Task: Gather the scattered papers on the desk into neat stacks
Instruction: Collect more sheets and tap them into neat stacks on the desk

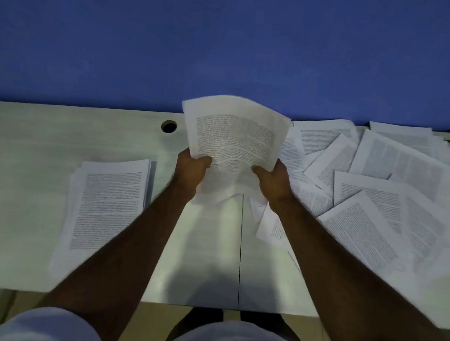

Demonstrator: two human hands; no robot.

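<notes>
Both hands, left hand [192, 165] and right hand [273, 175], grip the paper bundle [234, 136]; tap its bottom edge on the desk [34, 135] to even it.

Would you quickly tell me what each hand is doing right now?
Left hand: grips the lower left edge of the held sheaf of papers.
Right hand: grips the sheaf's lower right edge.

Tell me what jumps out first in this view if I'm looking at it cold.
The bundle of papers held up at the centre, gripped at its lower edge by the left hand and the right hand, against the blue wall. Next, the scattered sheets overlapping across the right side of the desk. On the left lies a tidier stack.
</notes>
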